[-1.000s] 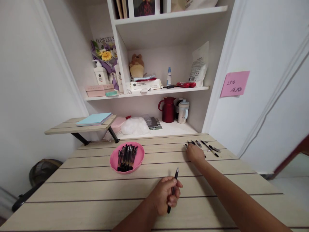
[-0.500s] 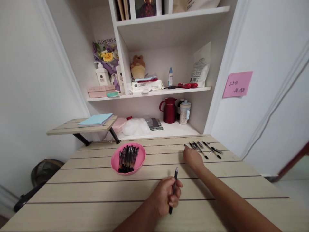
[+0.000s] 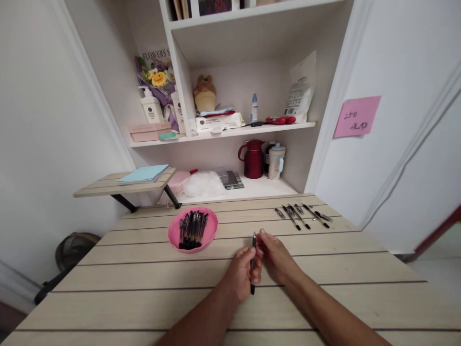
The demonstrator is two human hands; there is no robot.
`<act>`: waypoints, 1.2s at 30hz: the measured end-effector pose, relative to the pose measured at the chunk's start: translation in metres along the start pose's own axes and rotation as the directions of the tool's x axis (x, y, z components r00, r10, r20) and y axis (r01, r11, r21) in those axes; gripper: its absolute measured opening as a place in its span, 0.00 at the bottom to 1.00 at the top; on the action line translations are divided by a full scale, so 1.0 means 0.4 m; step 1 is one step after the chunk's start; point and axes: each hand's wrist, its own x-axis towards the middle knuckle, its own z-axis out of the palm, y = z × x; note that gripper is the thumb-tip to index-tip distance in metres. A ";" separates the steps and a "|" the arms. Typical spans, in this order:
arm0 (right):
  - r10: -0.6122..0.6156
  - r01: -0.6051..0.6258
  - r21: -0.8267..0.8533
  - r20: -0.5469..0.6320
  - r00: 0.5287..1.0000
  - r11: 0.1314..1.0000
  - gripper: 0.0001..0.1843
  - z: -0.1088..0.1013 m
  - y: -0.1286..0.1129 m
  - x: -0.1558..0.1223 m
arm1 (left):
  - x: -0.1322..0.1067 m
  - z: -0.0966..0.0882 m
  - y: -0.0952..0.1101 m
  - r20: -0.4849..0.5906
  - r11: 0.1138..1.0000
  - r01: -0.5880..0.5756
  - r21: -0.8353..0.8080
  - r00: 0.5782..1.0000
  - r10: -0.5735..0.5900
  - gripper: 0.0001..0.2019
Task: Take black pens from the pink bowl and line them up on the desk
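Observation:
My left hand (image 3: 242, 272) is closed around a black pen (image 3: 254, 241), held upright with its pointed tip up and dark end down over the table. Close on the right is my right hand (image 3: 275, 254), its fingers loosely curved and its fingertips beside the pen and the left hand. Whether those fingertips touch the pen is hard to make out. To the left, a pink bowl (image 3: 173, 236) holds a bundle of black pens (image 3: 193, 229). Toward the back right lie several pens and small dark pieces, among them a short clipped cap-like piece (image 3: 280, 213).
The slatted wooden table (image 3: 144, 300) runs to a white shelf unit. A raised wooden stand (image 3: 97, 186) with blue paper (image 3: 143, 174) is at back left. A red jug (image 3: 253, 159) and a pale cup (image 3: 276, 163) stand on the lowest shelf.
My right hand has come back from the pens at the right to beside the left hand. The short cap-like piece there is now uncovered. The left hand keeps its pen, now slightly left and higher.

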 end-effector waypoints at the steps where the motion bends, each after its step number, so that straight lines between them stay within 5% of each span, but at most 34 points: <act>1: -0.010 0.010 -0.003 -0.023 1.000 1.000 0.24 0.002 0.001 0.001 | -0.001 0.001 0.000 -0.009 1.000 0.002 0.012 1.000 -0.002 0.15; 9: -0.074 0.063 -0.073 -0.157 0.985 0.995 0.19 -0.003 -0.013 0.012 | -0.006 0.014 -0.006 -0.030 0.997 -0.004 0.072 1.000 0.006 0.13; 18: 0.017 -0.019 0.027 0.047 0.999 0.999 0.20 0.002 -0.017 -0.007 | -0.008 0.011 -0.004 0.024 0.999 0.023 0.040 0.999 -0.024 0.13; 36: 0.016 -0.025 0.110 0.083 0.996 0.994 0.18 -0.019 -0.021 -0.004 | -0.010 0.009 0.005 0.049 0.993 0.107 0.041 0.993 -0.109 0.13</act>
